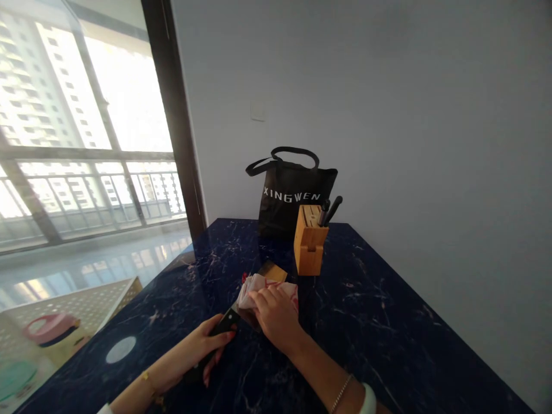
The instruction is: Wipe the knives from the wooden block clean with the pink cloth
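My left hand (202, 348) is closed around the black handle of a cleaver (227, 322) that lies on the dark blue marble table (379, 322). My right hand (276, 316) presses a white and pink cloth (259, 286) onto the cleaver's broad blade (276, 271), which is mostly hidden under cloth and hand. Just beyond stands a wooden knife block (309, 241) with two black-handled knives in it.
A black tote bag (293, 195) with white lettering stands against the grey wall behind the block. A large window (86, 126) and a dark frame post are on the left. A white round spot (121, 349) lies on the table near its left edge.
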The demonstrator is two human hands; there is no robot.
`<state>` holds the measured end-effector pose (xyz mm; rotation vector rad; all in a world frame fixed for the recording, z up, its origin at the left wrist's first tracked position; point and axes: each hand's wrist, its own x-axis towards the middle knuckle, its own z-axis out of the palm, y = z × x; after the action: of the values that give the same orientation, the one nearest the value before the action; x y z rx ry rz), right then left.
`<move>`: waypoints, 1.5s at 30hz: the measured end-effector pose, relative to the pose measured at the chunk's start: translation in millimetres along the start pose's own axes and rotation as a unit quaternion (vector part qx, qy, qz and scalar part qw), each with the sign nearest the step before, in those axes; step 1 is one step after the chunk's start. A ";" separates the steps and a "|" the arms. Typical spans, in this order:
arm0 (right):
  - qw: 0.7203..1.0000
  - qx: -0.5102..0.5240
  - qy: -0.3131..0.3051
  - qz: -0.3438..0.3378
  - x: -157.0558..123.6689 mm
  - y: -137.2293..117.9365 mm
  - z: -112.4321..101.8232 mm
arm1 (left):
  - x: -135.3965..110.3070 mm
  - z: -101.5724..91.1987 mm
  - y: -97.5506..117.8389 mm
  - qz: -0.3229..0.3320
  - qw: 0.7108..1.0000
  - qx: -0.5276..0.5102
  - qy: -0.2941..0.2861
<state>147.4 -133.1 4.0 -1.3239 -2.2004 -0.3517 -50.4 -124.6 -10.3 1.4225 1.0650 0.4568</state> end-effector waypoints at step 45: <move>1.000 0.009 0.015 0.026 6.6 -18.0 11.4 | -14.7 -14.6 -0.3 -0.048 0.976 -0.209 0.037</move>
<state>125.6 -131.4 -0.6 -1.3555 -2.1362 -0.3295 -69.5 -128.2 -3.2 0.9843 1.0209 0.6271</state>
